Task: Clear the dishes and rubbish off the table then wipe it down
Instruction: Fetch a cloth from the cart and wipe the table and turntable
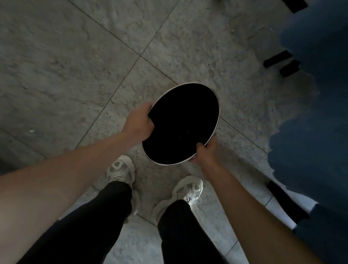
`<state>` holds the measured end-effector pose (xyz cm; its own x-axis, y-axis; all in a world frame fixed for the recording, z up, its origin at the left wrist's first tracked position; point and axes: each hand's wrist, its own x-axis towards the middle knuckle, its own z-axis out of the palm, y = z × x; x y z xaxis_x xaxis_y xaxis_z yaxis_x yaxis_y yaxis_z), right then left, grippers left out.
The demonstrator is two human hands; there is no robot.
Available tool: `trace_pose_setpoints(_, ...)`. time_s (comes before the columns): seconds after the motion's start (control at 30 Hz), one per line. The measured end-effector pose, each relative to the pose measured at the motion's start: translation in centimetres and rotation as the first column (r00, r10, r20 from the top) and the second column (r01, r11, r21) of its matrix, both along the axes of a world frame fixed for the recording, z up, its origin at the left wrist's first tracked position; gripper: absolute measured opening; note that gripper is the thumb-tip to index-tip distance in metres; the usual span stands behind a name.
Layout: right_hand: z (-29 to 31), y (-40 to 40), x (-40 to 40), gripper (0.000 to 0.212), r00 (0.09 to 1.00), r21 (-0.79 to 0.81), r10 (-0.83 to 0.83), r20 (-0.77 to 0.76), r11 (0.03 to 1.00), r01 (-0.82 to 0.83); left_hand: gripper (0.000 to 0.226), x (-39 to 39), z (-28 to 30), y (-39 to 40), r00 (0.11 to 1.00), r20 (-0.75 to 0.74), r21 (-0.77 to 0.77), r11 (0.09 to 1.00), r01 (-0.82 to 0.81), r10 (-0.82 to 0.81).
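A black round plate (pixel 182 124) with a thin pale rim hangs in front of me above the floor, tilted a little. My left hand (pixel 139 122) grips its left edge, thumb over the rim. My right hand (pixel 207 151) grips its lower right edge from below. The plate's dark face shows nothing on it that I can make out. No table is in view.
Grey stone floor tiles (pixel 68 50) spread ahead and to the left. Blue upholstered chairs (pixel 332 109) with black legs (pixel 277 59) line the right side. My white shoes (pixel 122 169) and black trousers are directly below.
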<state>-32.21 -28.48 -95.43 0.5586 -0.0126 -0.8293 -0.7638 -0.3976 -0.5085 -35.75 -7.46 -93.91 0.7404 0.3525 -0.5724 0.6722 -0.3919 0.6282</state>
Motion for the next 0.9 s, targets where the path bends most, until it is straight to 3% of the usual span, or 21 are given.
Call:
trace_pose_setpoints(0.1, 4.7, -0.3, -0.2, 0.056, 0.997, -0.013, 0.067, 0.023, 0.998, -0.067, 0.029, -1.5, 4.5, -0.3, 0.998, 0.062, -0.022, 0.999, -0.024, 0.025)
trace_pose_setpoints(0.3, 18.2, -0.9, -0.4, 0.044, 0.978, -0.028, 0.209, 0.01, 0.978, -0.208, 0.036, -3.7, 15.9, -0.3, 0.988, -0.148, -0.034, 0.998, -0.05, 0.044)
trace_pose_setpoints(0.47, 31.4, -1.0, -0.9, 0.048, 0.958, -0.045, 0.281, 0.062, 0.959, -0.279, 0.049, -5.0, 27.9, -0.9, 0.984, -0.181, -0.124, 0.992, -0.02, -0.002)
trace_pose_setpoints(0.67, 42.7, -3.0, -0.6, 0.031, 0.906, -0.097, 0.394, 0.156, 0.919, -0.383, 0.035, -6.0, 38.4, -2.4, 0.971, -0.193, -0.047, 0.987, -0.152, 0.14)
trace_pose_setpoints(0.73, 45.9, -4.8, 0.3, 0.024, 0.858, -0.163, 0.434, 0.275, 0.9, -0.404, 0.03, -6.0, 40.3, -3.0, 0.965, -0.202, -0.026, 0.984, -0.176, 0.167)
trace_pose_setpoints(0.8, 49.1, -7.5, 1.6, 0.023, 0.742, -0.265, 0.44, 0.506, 0.898, -0.351, 0.029, -5.4, 41.6, -3.4, 0.957, -0.21, 0.001, 0.979, -0.203, 0.199)
trace_pose_setpoints(0.9, 52.3, -14.5, 4.6, 0.026, 0.536, -0.377, 0.341, 0.773, 0.925, -0.046, 0.022, -4.5, 42.3, -4.4, 0.931, -0.225, -0.034, 0.953, -0.302, 0.287)
